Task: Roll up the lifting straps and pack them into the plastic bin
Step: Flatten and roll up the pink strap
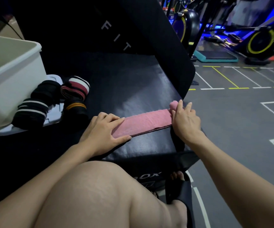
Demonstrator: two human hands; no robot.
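Observation:
A pink lifting strap [142, 123] lies flat across a black padded box [133, 83]. My left hand [103, 129] presses its near end down with straight fingers. My right hand [184, 119] curls round the far end, where the strap is turned into a small pink roll [173, 104] at the box's right edge. Several rolled straps lie to the left: two black ones with white stripes [32, 112], a red and white one [76, 87] and a black one with orange stripes [74, 106]. The white plastic bin [9, 76] stands at the far left, its inside only partly in view.
The rolled straps rest on a white lid [54, 116] beside the bin. A black pad with white letters [116, 35] leans behind the box. My bare leg and a black sandal [179, 186] fill the foreground. Grey gym floor with painted lines and exercise bikes [261, 41] lies to the right.

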